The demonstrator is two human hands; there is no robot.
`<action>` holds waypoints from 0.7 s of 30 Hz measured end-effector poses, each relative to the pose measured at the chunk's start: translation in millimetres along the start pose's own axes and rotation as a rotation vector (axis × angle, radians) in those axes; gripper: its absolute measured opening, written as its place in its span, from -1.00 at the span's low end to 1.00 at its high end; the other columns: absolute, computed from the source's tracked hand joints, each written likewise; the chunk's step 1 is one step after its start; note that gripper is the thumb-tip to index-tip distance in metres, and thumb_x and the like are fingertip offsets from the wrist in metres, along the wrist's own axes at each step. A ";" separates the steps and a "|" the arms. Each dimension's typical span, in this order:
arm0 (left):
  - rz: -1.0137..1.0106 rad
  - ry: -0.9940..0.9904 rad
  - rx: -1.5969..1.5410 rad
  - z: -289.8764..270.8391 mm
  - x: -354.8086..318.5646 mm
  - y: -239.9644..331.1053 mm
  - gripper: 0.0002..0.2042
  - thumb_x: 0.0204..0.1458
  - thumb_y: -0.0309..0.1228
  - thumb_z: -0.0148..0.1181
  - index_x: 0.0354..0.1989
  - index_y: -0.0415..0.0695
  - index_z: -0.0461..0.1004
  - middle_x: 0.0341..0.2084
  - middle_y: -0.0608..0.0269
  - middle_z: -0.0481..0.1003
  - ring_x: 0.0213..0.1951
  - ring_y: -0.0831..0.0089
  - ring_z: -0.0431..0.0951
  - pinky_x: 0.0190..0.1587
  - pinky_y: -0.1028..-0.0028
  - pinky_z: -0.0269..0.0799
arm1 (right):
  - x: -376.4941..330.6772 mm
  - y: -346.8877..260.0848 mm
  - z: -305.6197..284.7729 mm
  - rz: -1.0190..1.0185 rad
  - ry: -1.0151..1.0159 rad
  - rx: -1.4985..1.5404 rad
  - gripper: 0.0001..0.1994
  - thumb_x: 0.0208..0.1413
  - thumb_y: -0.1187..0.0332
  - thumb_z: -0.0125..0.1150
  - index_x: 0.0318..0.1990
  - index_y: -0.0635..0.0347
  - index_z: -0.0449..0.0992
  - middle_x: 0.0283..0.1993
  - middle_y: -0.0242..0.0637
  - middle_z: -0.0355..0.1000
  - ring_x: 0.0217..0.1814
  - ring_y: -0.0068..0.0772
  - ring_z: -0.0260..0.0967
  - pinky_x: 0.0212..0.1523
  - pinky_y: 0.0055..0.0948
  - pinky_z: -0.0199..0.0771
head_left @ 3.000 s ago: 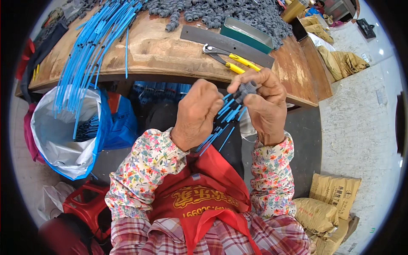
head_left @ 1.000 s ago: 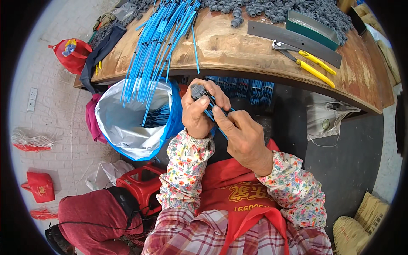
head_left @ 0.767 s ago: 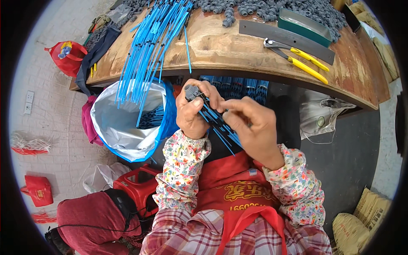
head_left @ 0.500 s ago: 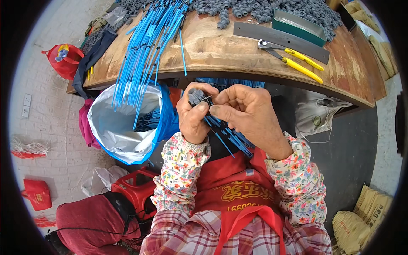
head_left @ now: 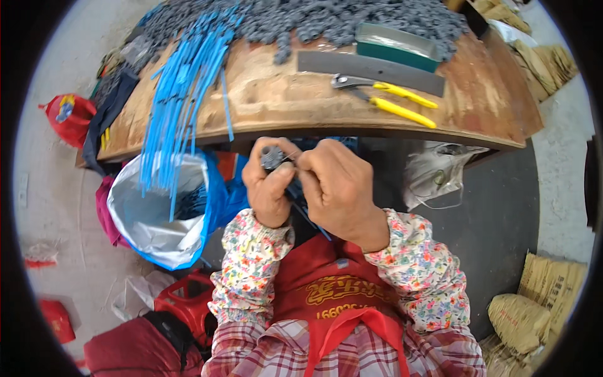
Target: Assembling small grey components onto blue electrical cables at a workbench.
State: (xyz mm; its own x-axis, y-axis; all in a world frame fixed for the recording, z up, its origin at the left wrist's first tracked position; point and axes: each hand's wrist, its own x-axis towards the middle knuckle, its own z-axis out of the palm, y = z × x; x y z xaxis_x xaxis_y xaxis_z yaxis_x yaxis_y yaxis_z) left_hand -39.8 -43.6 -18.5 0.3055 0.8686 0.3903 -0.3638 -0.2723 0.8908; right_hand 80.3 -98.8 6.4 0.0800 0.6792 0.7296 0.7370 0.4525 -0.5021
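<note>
The left hand is closing around a small dark grey round part and a bundle of thin blue plastic strips, just below the near edge of the worn wooden bench. The right hand is pinching at the same part from the right, seemingly fitting it onto the strips. Seating it fully calls for steady pressure from both thumbs.

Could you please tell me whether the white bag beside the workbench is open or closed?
Open. The white bag gapes upward, its blue-lined rim spread wide, with dark pieces visible inside and the ends of the blue strips hanging over it.
</note>
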 end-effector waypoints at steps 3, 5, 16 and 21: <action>0.029 -0.016 -0.041 1.9 13.3 4.6 -0.73 -0.10 -0.34 0.05 -0.28 -0.29 0.36 -0.49 0.16 0.44 -0.44 0.48 0.40 -0.33 0.51 0.31 | 7.0 14.3 -24.8 0.163 -0.078 0.242 -0.90 -0.06 0.57 0.26 -0.38 0.32 0.44 -0.48 -0.29 0.40 -0.48 -0.58 0.36 -0.48 -0.55 0.33; 0.058 -0.056 -0.074 -0.7 25.9 10.4 -0.73 -0.10 -0.33 0.05 -0.29 -0.29 0.35 -0.49 0.13 0.46 -0.45 0.46 0.42 -0.33 0.50 0.33 | 9.1 28.6 -42.4 0.244 -0.090 0.301 -0.89 -0.07 0.57 0.26 -0.37 0.30 0.45 -0.45 -0.28 0.41 -0.49 -0.52 0.36 -0.47 -0.53 0.35; -0.074 -0.288 -0.081 4.7 24.5 -3.8 -0.69 -0.12 -0.24 0.12 -0.37 -0.27 0.30 -0.62 0.11 0.38 -0.54 0.37 0.42 -0.42 0.44 0.35 | 24.3 95.4 -93.5 0.081 -0.241 -0.384 -0.74 -0.12 0.49 0.27 -0.26 0.25 0.35 -0.19 -0.16 0.31 -0.13 -0.14 0.22 -0.10 -0.30 0.24; -0.215 -0.347 -0.272 -0.6 27.9 -5.6 -0.68 -0.16 -0.24 0.16 -0.41 -0.27 0.29 -0.64 0.07 0.36 -0.59 0.34 0.39 -0.50 0.42 0.33 | 30.3 107.0 -88.5 -0.054 -0.348 -0.526 -0.78 -0.06 0.43 0.24 -0.29 0.26 0.33 -0.22 -0.16 0.29 -0.19 -0.12 0.19 -0.15 -0.26 0.22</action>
State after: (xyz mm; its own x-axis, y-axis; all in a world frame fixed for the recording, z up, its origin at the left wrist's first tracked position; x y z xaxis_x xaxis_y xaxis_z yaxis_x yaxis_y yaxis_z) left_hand -29.7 -17.6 -12.7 0.6574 0.6912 0.3001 -0.4628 0.0560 0.8847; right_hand 221.0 -80.9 15.9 -0.1243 0.8517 0.5091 0.9723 0.2069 -0.1088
